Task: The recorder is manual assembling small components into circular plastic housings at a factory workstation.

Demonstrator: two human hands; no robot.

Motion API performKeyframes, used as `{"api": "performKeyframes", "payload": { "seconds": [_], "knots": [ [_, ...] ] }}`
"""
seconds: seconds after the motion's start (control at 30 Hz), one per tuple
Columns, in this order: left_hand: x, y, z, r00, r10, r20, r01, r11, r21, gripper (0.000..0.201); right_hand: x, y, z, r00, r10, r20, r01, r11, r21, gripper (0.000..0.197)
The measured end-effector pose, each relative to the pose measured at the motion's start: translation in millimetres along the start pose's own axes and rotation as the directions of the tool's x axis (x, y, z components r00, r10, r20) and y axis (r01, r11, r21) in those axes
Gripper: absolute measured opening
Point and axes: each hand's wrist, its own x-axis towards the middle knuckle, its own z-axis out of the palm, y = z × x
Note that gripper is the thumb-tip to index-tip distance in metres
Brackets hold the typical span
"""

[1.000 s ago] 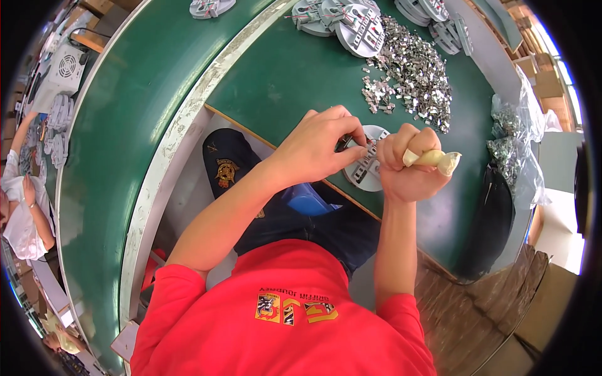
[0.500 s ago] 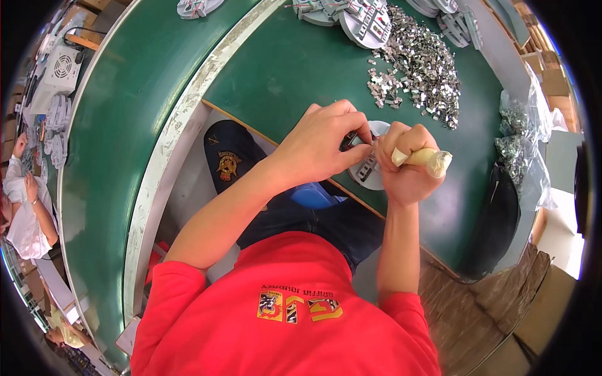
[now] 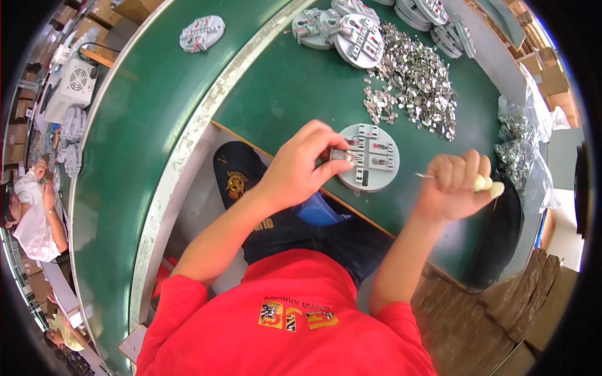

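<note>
A round grey plastic disc (image 3: pixel 380 178) lies on the green bench, carrying slotted terminal blocks and short red and black wires. Thumb and fingers of my left hand (image 3: pixel 305 160) close on its left edge by the wires; the fingertips partly hide what is between them. Clear of the disc to the right, my right hand (image 3: pixel 453 185) is a fist around a hand tool (image 3: pixel 495 188) with a pale yellow, wrapped-looking handle. A thin metal shaft sticks out of the fist toward the disc. What kind of tip it has is too small to tell.
A pile of small shiny metal clips (image 3: pixel 420 78) spreads behind the disc. Similar wired discs (image 3: pixel 359 41) are stacked at the back, and another disc (image 3: pixel 202 34) sits on the green belt (image 3: pixel 135 144) to the left. Clear plastic bags (image 3: pixel 530 141) stand right. Co-workers sit far left.
My right hand has pulled away from the disc to the right with the tool, uncovering the disc's face. My left hand remains at the left edge.
</note>
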Motion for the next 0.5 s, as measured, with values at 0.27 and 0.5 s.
{"api": "performKeyframes", "payload": {
  "seconds": [0.27, 0.5],
  "knots": [
    [-31.9, 21.2, -3.2, 0.900, -0.279, 0.334, 0.258, -0.278, -0.925, 0.027, -6.4, 0.0, 0.4, 0.998, 0.054, 0.017, -0.056, 0.991, 0.121, 0.042],
    [-33.3, 22.5, 5.3, 0.917, -0.181, 0.356, 0.257, -0.416, -0.872, 0.027, -6.7, 1.9, -3.5, 0.997, 0.068, 0.029, -0.071, 0.991, 0.111, 0.042]
  ]
}}
